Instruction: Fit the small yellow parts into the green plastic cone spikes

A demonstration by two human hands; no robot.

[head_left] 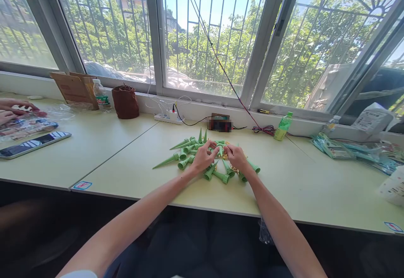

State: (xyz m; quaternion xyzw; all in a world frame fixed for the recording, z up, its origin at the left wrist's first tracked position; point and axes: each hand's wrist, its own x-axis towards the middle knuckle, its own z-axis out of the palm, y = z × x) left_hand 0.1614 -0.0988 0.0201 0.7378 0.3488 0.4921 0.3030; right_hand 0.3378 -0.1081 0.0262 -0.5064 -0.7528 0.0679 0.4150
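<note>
My left hand (204,156) is closed in a pinch on a green plastic spike (220,150), low over the middle of the table. Close beside it on the right, my right hand (236,157) is closed too, and its fingers hide whatever is in them. Several more green plastic spikes (167,160), hollow and cone-shaped with wide collars, lie in a loose pile around both hands. A few stand upright behind the left hand. Small yellow-orange parts (234,169) lie among the spikes under the right hand.
Along the window side stand a brown drawstring bag (125,102), a power strip (169,118), a green-labelled drink bottle (284,126) and coiled cable (264,130). Teal plastic packets (337,146) lie at right. At far left, another person's hands (14,109) are near a phone (34,144).
</note>
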